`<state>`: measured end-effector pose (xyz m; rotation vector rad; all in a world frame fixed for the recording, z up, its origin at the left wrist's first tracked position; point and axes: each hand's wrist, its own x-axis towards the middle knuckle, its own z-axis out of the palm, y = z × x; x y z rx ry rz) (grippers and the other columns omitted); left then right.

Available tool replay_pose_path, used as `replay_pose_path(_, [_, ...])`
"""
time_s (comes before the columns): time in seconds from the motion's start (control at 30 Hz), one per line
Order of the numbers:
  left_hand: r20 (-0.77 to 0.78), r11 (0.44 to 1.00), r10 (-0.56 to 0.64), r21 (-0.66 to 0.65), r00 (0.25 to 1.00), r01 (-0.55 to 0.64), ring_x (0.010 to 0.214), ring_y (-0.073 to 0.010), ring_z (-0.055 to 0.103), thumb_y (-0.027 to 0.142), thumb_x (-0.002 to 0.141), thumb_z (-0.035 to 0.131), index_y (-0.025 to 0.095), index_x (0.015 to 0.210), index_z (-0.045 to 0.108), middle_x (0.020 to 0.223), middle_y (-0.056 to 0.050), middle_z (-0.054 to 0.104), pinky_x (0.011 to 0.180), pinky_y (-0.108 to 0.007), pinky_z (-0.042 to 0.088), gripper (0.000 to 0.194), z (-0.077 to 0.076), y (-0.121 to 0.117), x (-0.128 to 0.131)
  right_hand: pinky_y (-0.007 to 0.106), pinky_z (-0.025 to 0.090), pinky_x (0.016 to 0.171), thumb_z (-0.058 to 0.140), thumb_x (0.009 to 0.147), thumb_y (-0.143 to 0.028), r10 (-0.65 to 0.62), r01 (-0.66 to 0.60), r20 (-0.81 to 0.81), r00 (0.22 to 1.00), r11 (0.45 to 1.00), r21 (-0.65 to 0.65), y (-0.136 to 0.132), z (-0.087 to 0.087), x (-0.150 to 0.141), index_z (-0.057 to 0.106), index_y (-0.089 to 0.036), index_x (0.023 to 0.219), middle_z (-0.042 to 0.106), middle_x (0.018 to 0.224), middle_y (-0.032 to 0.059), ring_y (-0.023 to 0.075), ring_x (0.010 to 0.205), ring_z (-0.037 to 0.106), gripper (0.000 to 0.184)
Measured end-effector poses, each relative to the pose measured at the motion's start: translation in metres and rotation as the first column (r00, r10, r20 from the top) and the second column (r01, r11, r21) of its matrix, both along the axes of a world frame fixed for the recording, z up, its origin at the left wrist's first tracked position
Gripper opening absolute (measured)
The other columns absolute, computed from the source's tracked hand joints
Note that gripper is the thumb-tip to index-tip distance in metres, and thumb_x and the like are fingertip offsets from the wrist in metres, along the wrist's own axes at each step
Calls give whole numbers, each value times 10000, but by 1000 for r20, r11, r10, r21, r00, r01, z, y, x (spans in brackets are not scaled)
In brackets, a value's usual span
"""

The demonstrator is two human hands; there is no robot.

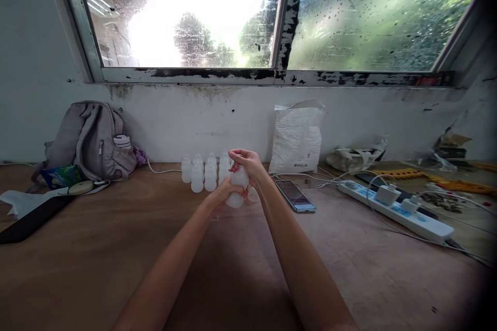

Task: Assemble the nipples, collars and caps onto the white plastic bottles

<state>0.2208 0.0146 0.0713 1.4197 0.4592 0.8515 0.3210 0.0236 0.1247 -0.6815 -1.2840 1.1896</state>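
A frosted, pale plastic bottle (235, 200) is held tilted just above the table, in front of me. My left hand (224, 191) is wrapped around its body. At the bottle's upper end, my right hand (250, 165) is closed with thumb and fingertips pinched together; whether a cap is between them cannot be made out. Several similar bottles stand upright in a group just beyond and left of my hands, among them a front bottle (197, 178) and one beside it (210, 176). A clear round piece (253, 195) shows partly behind my right wrist.
A grey backpack (95, 139) leans on the wall at left, near a black flat strip (34, 220). To the right are a white plastic bag (297, 139), a phone (295, 196) and a power strip (404, 212) with trailing cables. A window (186, 75) is above the wooden table (135, 248).
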Motion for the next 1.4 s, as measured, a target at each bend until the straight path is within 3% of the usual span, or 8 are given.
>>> replay_pose_path(0.23, [86,950,-226,-200,970,239,380,-109,434,342,565,487,167,629,438,453,32,385,411,-265,361,193,0,-15,6,238,463,507,663,597,-451,211,-211,-10,977,977,39,-17,13,2,579,-193,846,336,342,-113,62,353,377,368])
replay_pose_path(0.37, [150,906,-275,-290,950,308,383,-104,431,365,564,512,170,636,436,445,41,370,415,-266,361,221,4,-21,10,254,477,575,543,646,-591,189,-187,-16,982,979,75,-20,18,6,575,-208,922,415,431,-80,84,444,470,473])
replay_pose_path(0.5, [101,994,55,-95,993,-45,493,-123,491,246,572,561,135,710,521,558,-6,513,496,-265,387,182,9,-14,10,231,459,595,464,711,-594,68,-73,82,994,995,61,-14,18,20,588,-181,889,596,757,26,123,669,566,466])
replay_pose_path(0.63, [43,896,442,36,896,-443,541,-120,486,155,527,643,139,684,561,594,4,538,497,-235,349,178,5,-3,15,214,432,558,607,646,-501,-82,74,421,903,997,33,-13,16,30,574,-189,942,582,851,51,144,723,547,431])
replay_pose_path(0.8, [30,881,469,54,883,-470,551,-122,496,132,550,629,136,731,590,583,10,547,511,-231,353,185,1,-5,21,211,418,519,736,522,-346,-203,209,547,812,976,51,-20,17,28,555,-177,952,556,778,29,141,673,532,497])
replay_pose_path(1.0, [44,972,225,-80,973,-221,499,-128,514,249,626,577,149,723,569,586,-3,554,500,-254,407,140,-12,-19,14,251,471,573,681,613,-278,317,-300,277,907,948,-103,-14,4,42,473,-185,1115,628,796,40,148,675,590,551])
replay_pose_path(1.2, [-38,904,425,-35,905,-426,462,-98,483,170,536,678,141,647,546,540,20,540,476,-220,375,175,-49,-18,-22,170,404,357,744,535,-235,119,-14,506,854,978,-206,13,-25,53,557,-154,885,592,615,-8,83,441,527,405])
replay_pose_path(1.4, [-117,859,508,-2,853,-512,487,-119,519,183,548,682,142,701,552,554,17,561,481,-226,385,205,-67,-17,-50,166,433,367,726,550,-377,285,-181,623,729,957,-227,10,-24,18,550,-200,956,608,734,13,109,529,578,477])
